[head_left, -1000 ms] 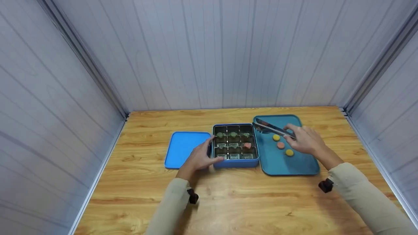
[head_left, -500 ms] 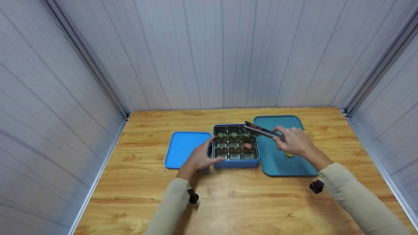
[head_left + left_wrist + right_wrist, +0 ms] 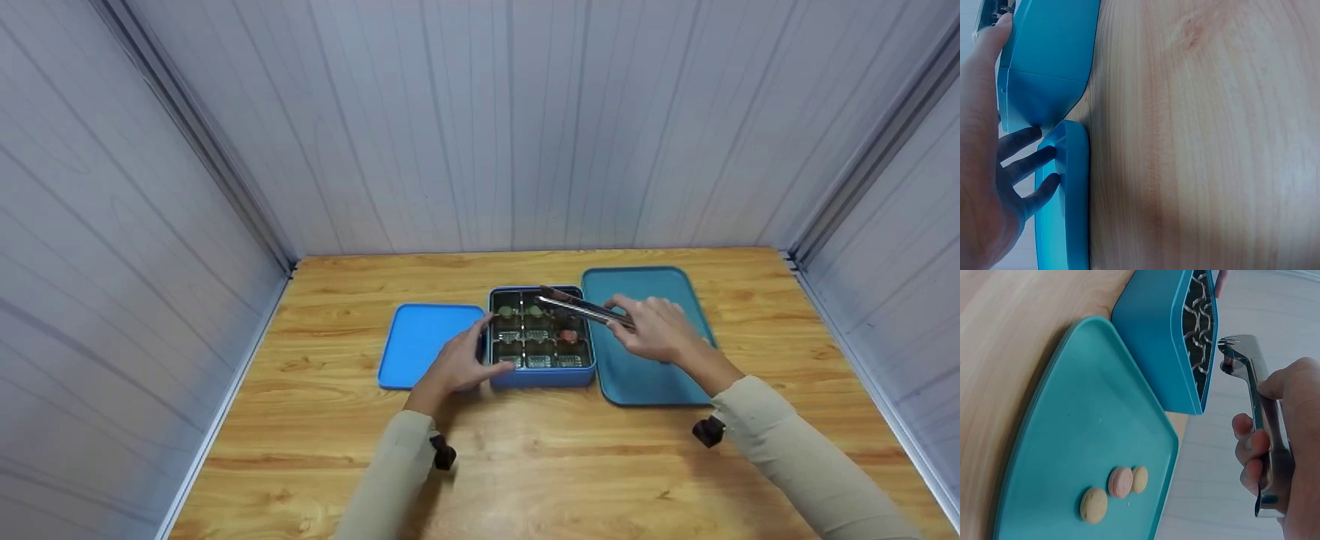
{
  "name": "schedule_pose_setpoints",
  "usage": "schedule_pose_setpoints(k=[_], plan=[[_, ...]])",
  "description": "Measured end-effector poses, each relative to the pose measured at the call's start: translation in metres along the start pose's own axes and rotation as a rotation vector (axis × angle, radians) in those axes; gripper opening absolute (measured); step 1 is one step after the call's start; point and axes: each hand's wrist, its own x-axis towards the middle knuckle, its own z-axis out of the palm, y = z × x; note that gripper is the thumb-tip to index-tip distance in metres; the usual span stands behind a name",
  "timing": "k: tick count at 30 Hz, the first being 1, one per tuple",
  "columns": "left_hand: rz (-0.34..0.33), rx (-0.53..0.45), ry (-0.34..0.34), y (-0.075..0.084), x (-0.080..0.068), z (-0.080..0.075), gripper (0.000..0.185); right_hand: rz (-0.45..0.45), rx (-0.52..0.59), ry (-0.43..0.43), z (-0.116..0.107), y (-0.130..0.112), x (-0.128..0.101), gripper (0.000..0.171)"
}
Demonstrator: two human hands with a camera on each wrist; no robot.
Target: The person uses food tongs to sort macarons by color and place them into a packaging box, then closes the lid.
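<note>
My left hand (image 3: 461, 360) spans the front left corner of a blue box (image 3: 541, 379), thumb at its front rim and index finger along its left side. In the left wrist view the other fingers are loosely extended above the blue lid (image 3: 1077, 197). My right hand (image 3: 651, 330) grips metal tongs (image 3: 592, 312), their tips over the back row of the box's divided insert. Between the tips in the right wrist view is a small reddish thing (image 3: 1228, 361), too unclear to name. Two green macarons (image 3: 505, 311) show in the back row; a pink macaron (image 3: 569, 337) sits in the right column.
Right of the box, a teal tray (image 3: 637, 281) lies against it. On it in the right wrist view are a pink macaron (image 3: 1120, 482) and two yellow macarons (image 3: 1094, 505). Pale panel walls (image 3: 480, 127) enclose the wooden table (image 3: 540, 465) at the back and sides.
My right hand has moved left with the tongs, from over the tray to over the box's back row. The macarons on the tray are now hidden in the head view. My left hand has stayed put.
</note>
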Motion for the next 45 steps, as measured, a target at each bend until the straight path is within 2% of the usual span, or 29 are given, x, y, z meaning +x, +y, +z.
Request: schedule_pose_setpoints(k=[22, 45], plan=[[-0.008, -0.006, -0.005, 0.002, -0.002, 0.0, 0.11, -0.055, -0.003, -0.038, 0.024, -0.016, 0.003, 0.032], [-0.011, -0.018, -0.005, 0.003, -0.001, 0.001, 0.111, -0.039, -0.017, -0.041, 0.028, -0.016, 0.001, 0.034]])
